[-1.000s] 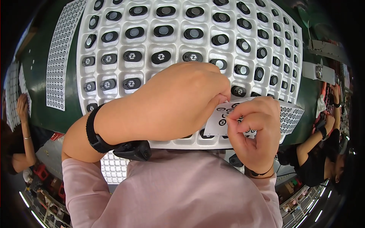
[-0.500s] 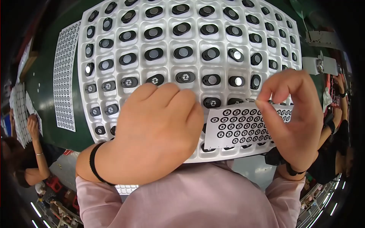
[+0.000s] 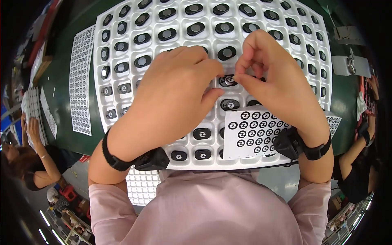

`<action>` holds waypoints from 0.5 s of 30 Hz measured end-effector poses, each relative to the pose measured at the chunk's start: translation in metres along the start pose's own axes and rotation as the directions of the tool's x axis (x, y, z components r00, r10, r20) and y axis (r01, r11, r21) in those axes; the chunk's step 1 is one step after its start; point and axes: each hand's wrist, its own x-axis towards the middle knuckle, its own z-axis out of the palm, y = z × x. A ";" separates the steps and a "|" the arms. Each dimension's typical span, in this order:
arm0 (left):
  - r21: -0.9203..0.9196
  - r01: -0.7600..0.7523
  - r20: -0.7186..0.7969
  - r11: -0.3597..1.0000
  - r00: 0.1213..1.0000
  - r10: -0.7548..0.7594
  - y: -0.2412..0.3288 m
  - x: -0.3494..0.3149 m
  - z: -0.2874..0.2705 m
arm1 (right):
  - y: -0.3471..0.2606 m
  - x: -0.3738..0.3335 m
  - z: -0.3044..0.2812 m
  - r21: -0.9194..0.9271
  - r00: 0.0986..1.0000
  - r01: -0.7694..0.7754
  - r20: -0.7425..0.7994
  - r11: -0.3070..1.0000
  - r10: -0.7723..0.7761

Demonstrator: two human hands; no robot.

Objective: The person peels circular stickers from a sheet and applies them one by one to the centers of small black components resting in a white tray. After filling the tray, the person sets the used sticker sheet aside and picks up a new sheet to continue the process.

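A white moulded tray (image 3: 212,165) holds rows of small black oval devices, some topped with a bare silver disc, others with a black round sticker. My right hand (image 3: 281,77) is closed in a pinch on a round sticker (image 3: 230,80), which lies at the top of one device (image 3: 223,81). On that device's left side, my left hand (image 3: 175,90) has its thumb and forefinger apart, tips near its edge; its other fingers curl under, partly hidden. Below my right hand, a white sheet of black round stickers (image 3: 249,132) rests over the tray's front compartments.
Another long sticker sheet (image 3: 81,81) lies on the green table (image 3: 61,102) left of the tray. A metal clamp-like part (image 3: 350,65) sits at the right. Co-workers' hands (image 3: 32,130) work at the far left, and another person's arm (image 3: 357,147) shows at the right.
My right hand has moved from the sticker sheet up and left to a device. My left hand has moved up and opened its thumb and forefinger beside that device.
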 end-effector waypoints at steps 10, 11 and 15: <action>-0.117 0.061 -0.002 0.991 0.998 -0.061 -0.006 0.005 0.015 | 0.013 0.000 0.000 0.008 0.998 0.058 0.004 0.998 -0.058; -0.113 0.058 -0.002 0.992 0.998 -0.059 -0.007 0.005 0.016 | 0.013 0.001 0.000 0.014 0.998 0.057 0.012 0.998 -0.057; -0.185 0.083 -0.023 0.979 0.996 -0.088 -0.006 0.006 0.019 | 0.015 0.000 0.000 0.019 0.998 0.063 0.027 0.998 -0.063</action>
